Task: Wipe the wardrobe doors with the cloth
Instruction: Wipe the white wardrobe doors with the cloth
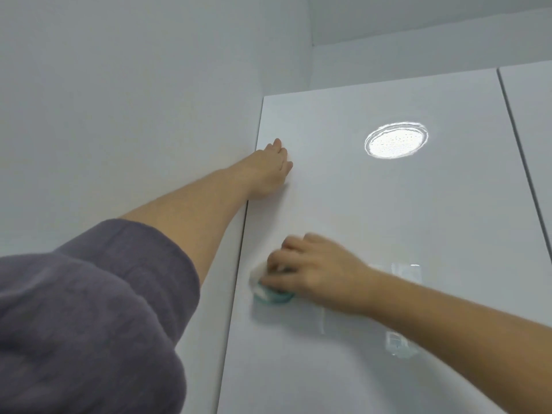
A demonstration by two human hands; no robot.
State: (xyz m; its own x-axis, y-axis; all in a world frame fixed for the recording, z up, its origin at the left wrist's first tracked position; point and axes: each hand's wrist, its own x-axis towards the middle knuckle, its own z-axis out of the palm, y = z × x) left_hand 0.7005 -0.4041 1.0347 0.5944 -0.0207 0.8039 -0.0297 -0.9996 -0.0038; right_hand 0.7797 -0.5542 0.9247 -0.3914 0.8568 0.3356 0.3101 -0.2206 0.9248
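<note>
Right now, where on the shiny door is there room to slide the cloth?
Bare room on the glossy white wardrobe door: the wide stretch between the round light reflection and the right hand, across to the dark seam, and the lower part below the white and teal cloth. The left edge is crowded, where the left hand rests above the cloth.

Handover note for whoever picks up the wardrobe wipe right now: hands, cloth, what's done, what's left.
Left hand: open, rests on the door at its upper left edge.
Right hand: grips the cloth and presses it to the same door near the left edge, lower down. It is motion-blurred, so likely mid-wipe.
Done: cannot tell how much is wiped.
Left: probably the rest of this door, then the neighbouring door on the right.
</note>
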